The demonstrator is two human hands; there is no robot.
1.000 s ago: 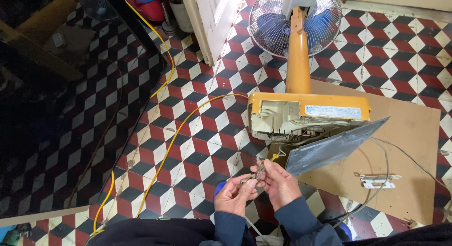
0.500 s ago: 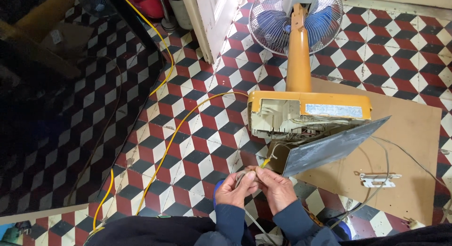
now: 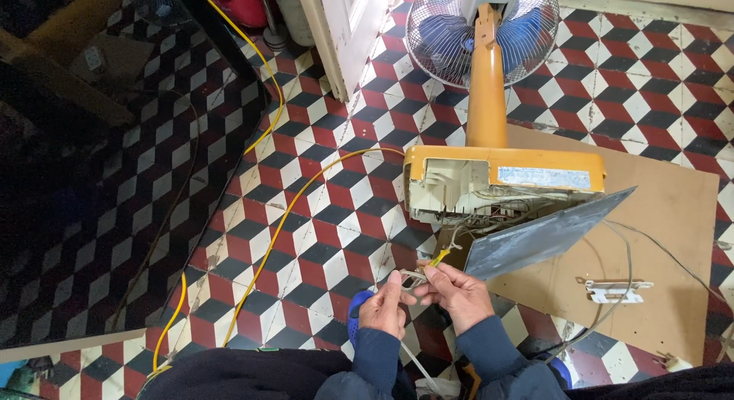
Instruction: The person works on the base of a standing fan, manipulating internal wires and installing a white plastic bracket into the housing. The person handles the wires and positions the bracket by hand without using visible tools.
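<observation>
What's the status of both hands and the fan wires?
Left hand and right hand together, pinching thin wires from the open fan base. Grey panel leans beside them. Yellow cable lies left, apart.

label (image 3: 544, 178) | rectangular, pale blue-white | on orange fan base (image 3: 581, 161) side

Fan base (image 3: 505, 178), grey panel (image 3: 547, 235) block ahead; left floor (image 3: 321, 247) open.

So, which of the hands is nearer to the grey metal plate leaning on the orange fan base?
Right. The right hand is just left of the grey metal plate; the left hand is farther left.
</observation>
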